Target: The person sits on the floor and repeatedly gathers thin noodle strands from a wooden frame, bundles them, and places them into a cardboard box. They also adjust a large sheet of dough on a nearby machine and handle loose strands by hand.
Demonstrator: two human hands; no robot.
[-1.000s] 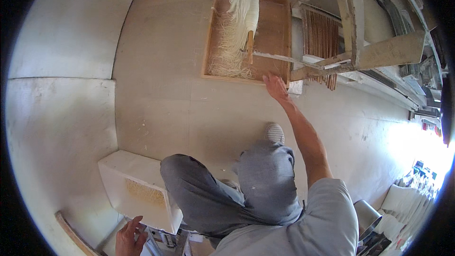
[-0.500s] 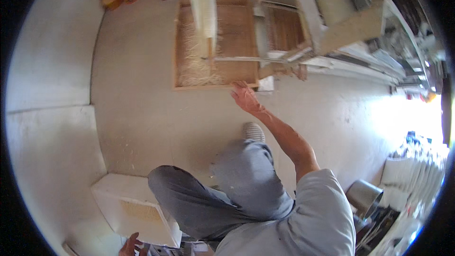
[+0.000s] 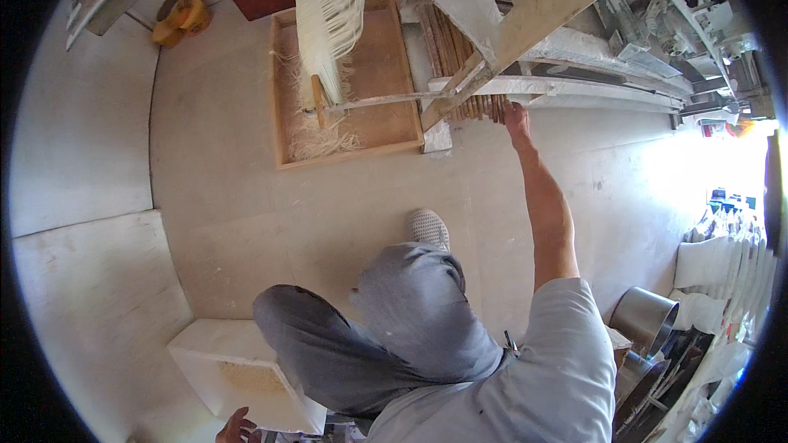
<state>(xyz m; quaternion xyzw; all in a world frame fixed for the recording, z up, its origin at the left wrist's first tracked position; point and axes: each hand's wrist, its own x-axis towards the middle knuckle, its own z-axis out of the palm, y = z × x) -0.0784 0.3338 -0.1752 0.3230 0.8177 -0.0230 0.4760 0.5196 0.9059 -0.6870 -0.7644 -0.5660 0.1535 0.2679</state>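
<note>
My right hand (image 3: 517, 118) reaches forward to a row of thin wooden sticks (image 3: 483, 107) beneath the machine frame, its fingers closed at the end of a stick; the fingertips are partly hidden. To its left, a curtain of pale noodles (image 3: 332, 16) hangs from a machine above a shallow wooden tray (image 3: 349, 154). Another stick (image 3: 318, 98) stands out at the lower end of the noodles. Loose noodle scraps (image 3: 320, 142) lie in the tray. Low at the left, my left hand (image 3: 238, 428) hangs with fingers loosely apart and nothing in them.
Slanting beams (image 3: 525, 33) of the machine frame cross above the sticks. A white box (image 3: 222, 353) stands by my left knee. Yellow scoops or bowls (image 3: 182, 20) lie at the far left. On the right are a metal pot (image 3: 644, 318) and stacked white sacks (image 3: 706, 262).
My right hand has moved right, from the tray's near edge to the wooden sticks. The hanging noodles and tray appear farther left in view. My left hand stays low.
</note>
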